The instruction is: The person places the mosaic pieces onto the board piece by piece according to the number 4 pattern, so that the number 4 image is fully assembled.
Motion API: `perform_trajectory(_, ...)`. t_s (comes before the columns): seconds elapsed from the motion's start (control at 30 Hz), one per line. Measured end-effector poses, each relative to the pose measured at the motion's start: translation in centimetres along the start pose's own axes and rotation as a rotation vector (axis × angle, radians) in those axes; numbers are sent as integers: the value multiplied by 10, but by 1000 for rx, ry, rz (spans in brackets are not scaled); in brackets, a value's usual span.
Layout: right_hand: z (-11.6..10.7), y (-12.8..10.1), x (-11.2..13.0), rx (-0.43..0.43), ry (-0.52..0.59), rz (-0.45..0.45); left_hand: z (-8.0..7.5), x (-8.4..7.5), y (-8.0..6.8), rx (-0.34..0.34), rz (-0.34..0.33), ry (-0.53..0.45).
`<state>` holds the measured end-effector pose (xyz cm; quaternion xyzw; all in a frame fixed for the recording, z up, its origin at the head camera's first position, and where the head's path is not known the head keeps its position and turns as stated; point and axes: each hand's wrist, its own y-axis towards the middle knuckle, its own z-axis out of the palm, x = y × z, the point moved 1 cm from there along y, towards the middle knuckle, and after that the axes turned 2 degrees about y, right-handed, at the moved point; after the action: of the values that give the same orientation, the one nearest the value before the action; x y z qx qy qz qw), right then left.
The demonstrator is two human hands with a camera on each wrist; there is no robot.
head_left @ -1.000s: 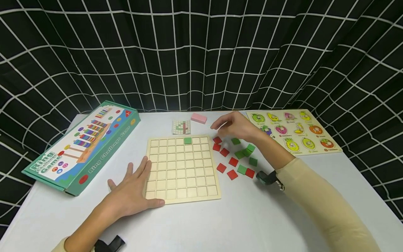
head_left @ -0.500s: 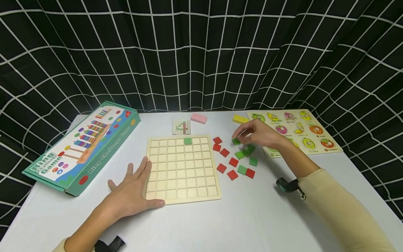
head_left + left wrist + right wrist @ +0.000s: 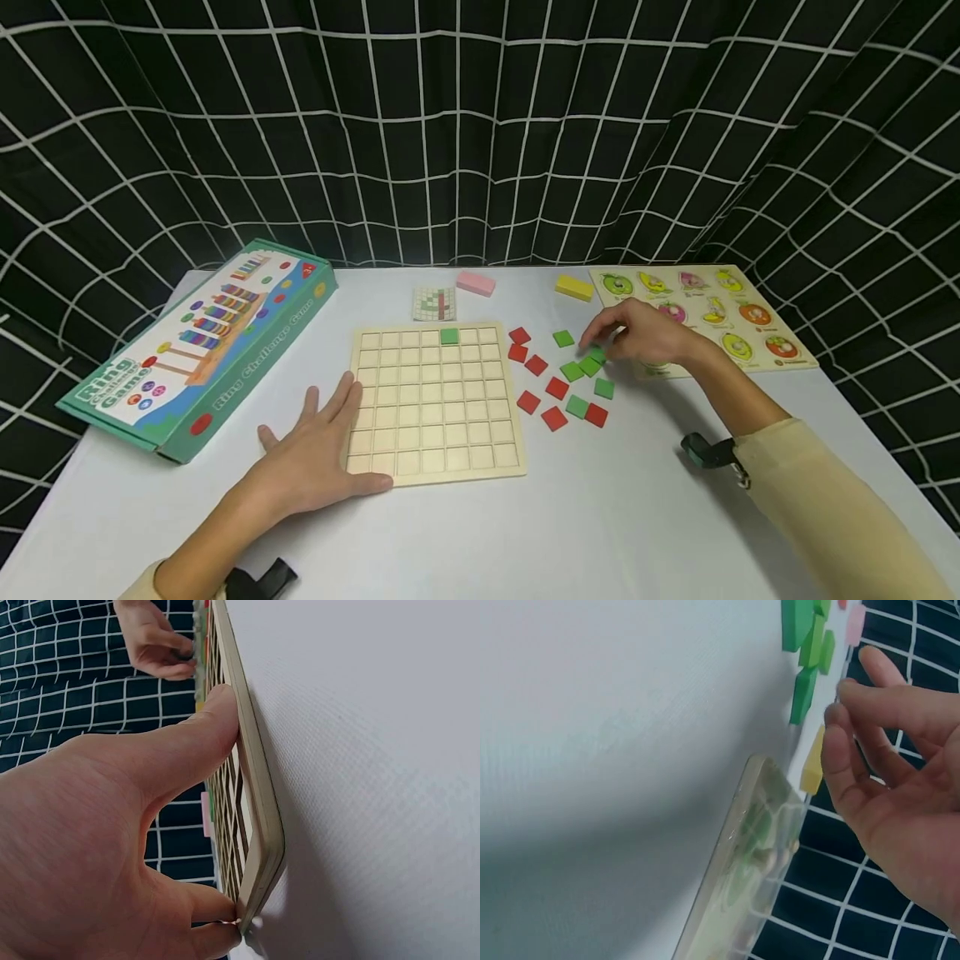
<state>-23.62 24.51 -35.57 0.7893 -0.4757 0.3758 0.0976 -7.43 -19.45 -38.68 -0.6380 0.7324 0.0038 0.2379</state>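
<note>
The left hand (image 3: 318,467) lies flat with spread fingers on the white table (image 3: 600,517), its thumb pressed against the near left edge of the pale wooden grid board (image 3: 433,404). One green square tile (image 3: 448,335) sits in the board's far row. The right hand (image 3: 647,333), fingers loosely bent and holding nothing, hovers at the right end of the scattered red and green square tiles (image 3: 564,379), right of the board, its fingertips just beside a green one (image 3: 596,356). Beneath its wrist lies the wooden fruit puzzle board (image 3: 757,333).
</note>
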Motion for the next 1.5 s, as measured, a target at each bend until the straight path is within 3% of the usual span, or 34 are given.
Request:
perform_trajectory(0.33, 5, 1, -10, 30, -55, -19, 2, 0, -2, 2, -7, 1)
perform_trajectory(0.9, 9, 1, -12, -11, -142, -16, 4, 0, -3, 2, -8, 5)
perform_trajectory(1.2, 6, -1, -7, -103, -156, -18, 4, 0, 0, -4, -1, 16)
perform_trajectory(1.5, 12, 6, 14, -168, -94, 52, 1, 0, 0, 5, -12, 12)
